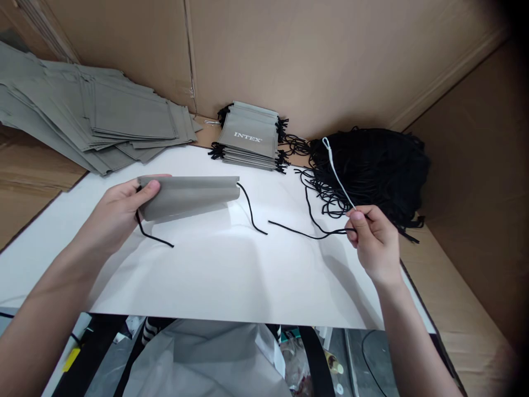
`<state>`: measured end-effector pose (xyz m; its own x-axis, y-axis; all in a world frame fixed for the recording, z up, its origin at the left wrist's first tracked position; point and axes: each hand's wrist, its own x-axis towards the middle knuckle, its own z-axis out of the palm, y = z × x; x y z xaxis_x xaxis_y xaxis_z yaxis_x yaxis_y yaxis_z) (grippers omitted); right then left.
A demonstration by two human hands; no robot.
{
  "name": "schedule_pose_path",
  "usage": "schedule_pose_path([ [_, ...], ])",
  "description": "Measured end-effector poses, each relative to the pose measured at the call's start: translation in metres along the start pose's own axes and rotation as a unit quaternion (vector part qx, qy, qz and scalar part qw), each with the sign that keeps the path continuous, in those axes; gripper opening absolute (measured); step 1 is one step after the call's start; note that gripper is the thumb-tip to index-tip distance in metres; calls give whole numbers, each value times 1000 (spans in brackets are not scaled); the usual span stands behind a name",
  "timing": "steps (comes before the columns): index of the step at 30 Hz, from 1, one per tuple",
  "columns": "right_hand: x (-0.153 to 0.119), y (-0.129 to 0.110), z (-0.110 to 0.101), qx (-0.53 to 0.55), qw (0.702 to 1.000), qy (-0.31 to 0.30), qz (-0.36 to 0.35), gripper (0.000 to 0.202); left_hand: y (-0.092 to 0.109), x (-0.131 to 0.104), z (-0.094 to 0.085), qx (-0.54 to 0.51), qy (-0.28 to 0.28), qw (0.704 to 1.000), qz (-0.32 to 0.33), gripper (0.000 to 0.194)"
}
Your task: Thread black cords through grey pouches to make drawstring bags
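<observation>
My left hand (126,207) pinches the left end of a grey fabric bag (190,196), held above the white tabletop. One black cord hangs from the bag's right end, and another comes out by my left thumb. My right hand (372,237) is closed on a looped white wire threader (339,175) that points up and to the left. Two black cord ends (306,231) trail leftward from the same fingers. The grip itself hides how cord and wire meet.
A stack of grey bags marked INTEX (248,135) stands at the back middle. Flat grey fabric pieces (128,110) are piled at the left. A heap of black cords (372,171) lies back right. Cardboard walls (330,60) enclose the white table (206,281).
</observation>
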<state>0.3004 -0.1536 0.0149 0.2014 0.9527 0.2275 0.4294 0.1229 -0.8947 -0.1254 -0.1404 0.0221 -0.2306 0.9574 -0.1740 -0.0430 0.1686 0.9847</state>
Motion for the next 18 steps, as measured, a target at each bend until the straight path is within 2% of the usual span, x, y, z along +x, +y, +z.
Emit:
schedule_pose_path([
  [3, -2, -24, 9, 125, 987, -76, 58, 31, 8, 11, 12, 4, -52, 998, -30, 37],
  [7, -5, -58, 13, 229, 955, -146, 116, 29, 17, 19, 26, -50, -131, 983, -117, 26],
  [10, -5, -73, 13, 258, 946, -154, 119, 27, 12, 22, 35, -56, -131, 977, -159, 20],
  [12, -2, -75, 13, 261, 947, -147, 115, 25, 4, 27, 40, -6, -120, 979, -162, 26],
  [13, -1, -73, 14, 258, 949, -141, 115, 25, -1, 30, 43, 27, -114, 982, -149, 33],
  [15, 2, -67, 17, 252, 952, -133, 115, 27, -6, 35, 48, 106, -90, 987, -83, 50],
  [18, 7, -53, 21, 239, 955, -129, 117, 32, -1, 27, 53, 225, -23, 968, 105, 62],
])
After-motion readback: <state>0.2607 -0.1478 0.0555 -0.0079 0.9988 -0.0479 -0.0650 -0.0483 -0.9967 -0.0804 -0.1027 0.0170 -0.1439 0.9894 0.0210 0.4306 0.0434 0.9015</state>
